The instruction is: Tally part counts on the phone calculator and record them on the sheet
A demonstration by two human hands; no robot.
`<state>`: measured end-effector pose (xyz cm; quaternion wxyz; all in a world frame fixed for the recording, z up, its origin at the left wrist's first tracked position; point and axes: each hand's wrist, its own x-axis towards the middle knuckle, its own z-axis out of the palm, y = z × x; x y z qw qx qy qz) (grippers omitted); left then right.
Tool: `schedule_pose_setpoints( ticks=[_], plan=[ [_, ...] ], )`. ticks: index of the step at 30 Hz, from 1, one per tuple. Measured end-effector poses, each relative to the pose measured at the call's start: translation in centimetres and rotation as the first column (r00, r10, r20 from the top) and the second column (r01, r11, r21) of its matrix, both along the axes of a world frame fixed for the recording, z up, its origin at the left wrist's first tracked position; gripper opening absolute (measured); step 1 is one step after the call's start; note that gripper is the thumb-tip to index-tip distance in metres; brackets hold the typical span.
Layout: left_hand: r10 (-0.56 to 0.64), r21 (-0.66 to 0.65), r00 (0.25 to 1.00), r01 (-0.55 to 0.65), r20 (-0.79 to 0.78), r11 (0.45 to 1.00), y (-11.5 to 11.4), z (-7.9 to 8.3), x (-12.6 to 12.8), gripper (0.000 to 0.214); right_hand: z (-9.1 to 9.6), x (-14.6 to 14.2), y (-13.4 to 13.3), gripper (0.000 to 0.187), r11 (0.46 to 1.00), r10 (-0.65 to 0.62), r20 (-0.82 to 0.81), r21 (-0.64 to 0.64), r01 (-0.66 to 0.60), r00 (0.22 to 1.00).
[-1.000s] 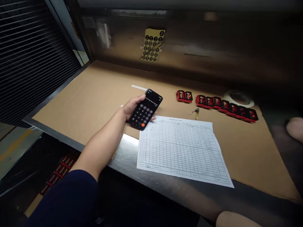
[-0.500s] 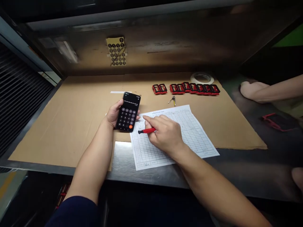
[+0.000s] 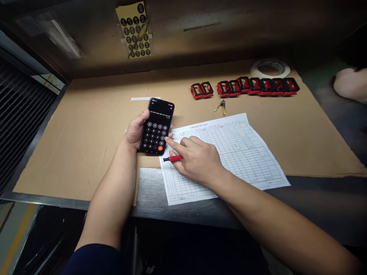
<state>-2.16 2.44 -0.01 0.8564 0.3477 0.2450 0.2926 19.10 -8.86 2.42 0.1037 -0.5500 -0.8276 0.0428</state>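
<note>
My left hand (image 3: 133, 130) holds a black smartphone (image 3: 157, 126) upright in its palm, with a calculator app on the screen. My right hand (image 3: 197, 160) rests over the left edge of a printed grid form (image 3: 229, 156). A red pen (image 3: 173, 158) with a black tip is tucked in its fingers. The extended right index finger reaches to the phone's lower keys, and I cannot tell whether it touches them. The form lies partly on cardboard and partly on bare steel.
A row of red-and-black plastic frames (image 3: 246, 87) lies along the back of the cardboard sheet (image 3: 80, 152), near a roll of tape (image 3: 270, 68). A small metal clip (image 3: 223, 107) lies behind the form. A sticker sheet (image 3: 134, 32) hangs on the back wall. Another person's hand (image 3: 350, 84) shows at upper right.
My right hand has come in over the form with the red pen, and its index finger now reaches toward the phone. The view has tilted and shifted, and the other person's hand has moved up.
</note>
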Motion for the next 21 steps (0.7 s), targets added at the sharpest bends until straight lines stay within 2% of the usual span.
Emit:
schedule_pose_setpoints(
  ticks=[8, 16, 21],
  plan=[
    [0.021, 0.006, 0.999, -0.021, -0.031, 1.0, 0.2, -0.3, 0.2, 0.078, 0.8, -1.2, 0.6, 0.066, 0.994, -0.046, 0.053, -0.101, 0.051, 0.998],
    [0.008, 0.022, 1.0, -0.007, -0.023, 1.0, 0.0, -0.1, 0.2, 0.074, 0.5, -1.4, 0.6, 0.064, 0.997, -0.043, 0.033, -0.065, 0.045, 0.999],
    [0.011, -0.006, 1.0, -0.011, -0.009, 1.0, 0.1, 0.0, 0.1, 0.075, -0.2, -1.2, 0.2, 0.05, 0.998, 0.0, -0.007, 0.055, 0.001, 1.0]
  ],
)
